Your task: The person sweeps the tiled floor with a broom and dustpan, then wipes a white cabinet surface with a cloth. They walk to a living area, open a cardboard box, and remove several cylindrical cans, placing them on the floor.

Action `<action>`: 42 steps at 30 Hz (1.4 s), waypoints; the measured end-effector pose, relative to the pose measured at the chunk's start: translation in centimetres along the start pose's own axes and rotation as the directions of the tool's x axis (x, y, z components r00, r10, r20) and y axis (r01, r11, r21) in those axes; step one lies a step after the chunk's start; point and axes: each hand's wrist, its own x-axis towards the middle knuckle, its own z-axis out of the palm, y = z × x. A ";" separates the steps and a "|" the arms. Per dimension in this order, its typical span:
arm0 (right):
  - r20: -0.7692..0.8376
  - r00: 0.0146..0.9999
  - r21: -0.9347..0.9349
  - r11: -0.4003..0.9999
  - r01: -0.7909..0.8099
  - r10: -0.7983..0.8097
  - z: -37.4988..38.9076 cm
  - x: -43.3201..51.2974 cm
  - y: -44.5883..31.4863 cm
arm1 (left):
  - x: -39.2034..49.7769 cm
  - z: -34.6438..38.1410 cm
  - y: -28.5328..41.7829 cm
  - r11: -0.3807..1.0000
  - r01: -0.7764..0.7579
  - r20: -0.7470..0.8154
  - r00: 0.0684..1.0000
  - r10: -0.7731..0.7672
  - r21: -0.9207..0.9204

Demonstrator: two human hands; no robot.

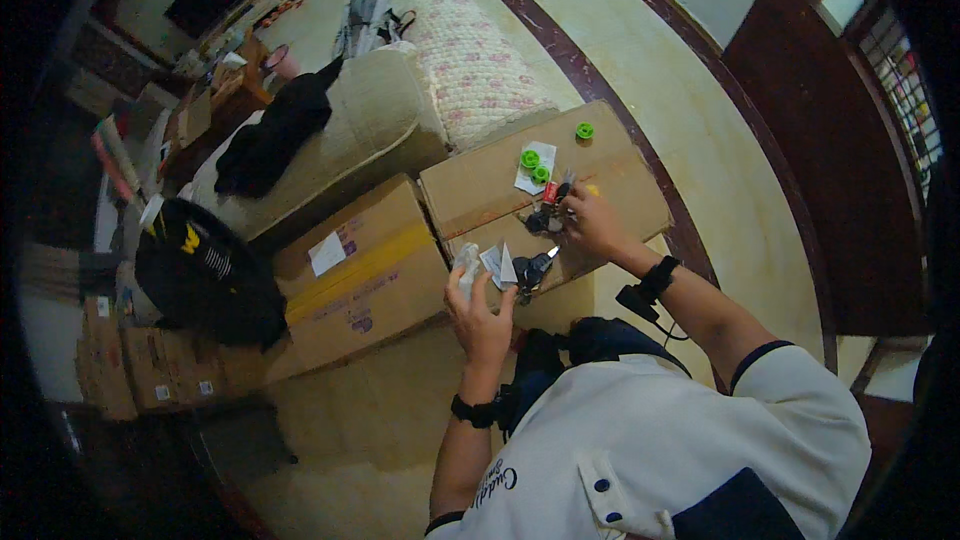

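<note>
My left hand is at the near edge of a cardboard box, fingers apart. Its fingertips are beside a crumpled clear plastic bag and a folded white paper. Black parts in clear plastic lie right of the paper. Farther over the box, my right hand has its fingertips at a small black part; whether it grips it is hard to tell. A red item and a dark wrapped bundle lie beside those fingers. Several green plastic wheels are beyond, some on a white paper.
A second cardboard box with yellow tape adjoins on the left. Beyond the boxes stands a sofa with a floral quilted cover and dark clothing. A black bag is at far left. Tiled floor extends on the right.
</note>
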 end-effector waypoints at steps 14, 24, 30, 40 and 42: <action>0.173 0.984 -0.058 0.998 -0.040 0.050 -0.7 1.8 1.5 | 2.9 4.8 0.7 0.996 -0.079 0.279 0.957 0.084 -0.030; 0.568 0.788 0.752 0.240 -0.614 0.237 -4.0 4.2 1.8 | 8.2 0.5 1.0 0.742 0.426 0.112 0.893 -0.435 -0.518; 0.755 0.655 0.630 -0.302 -0.716 0.021 -7.2 5.5 -5.4 | 10.9 -1.1 4.8 0.980 -0.045 -0.116 0.993 0.022 -0.195; 0.765 0.629 0.644 -0.163 -0.747 0.137 -5.6 14.7 -4.3 | 15.8 2.5 5.0 0.881 -0.273 0.060 0.946 0.319 -0.386; 0.675 0.736 0.732 -0.166 -0.661 0.048 -4.8 17.3 -1.8 | 16.8 3.0 4.3 0.898 -0.249 0.014 0.962 0.273 -0.364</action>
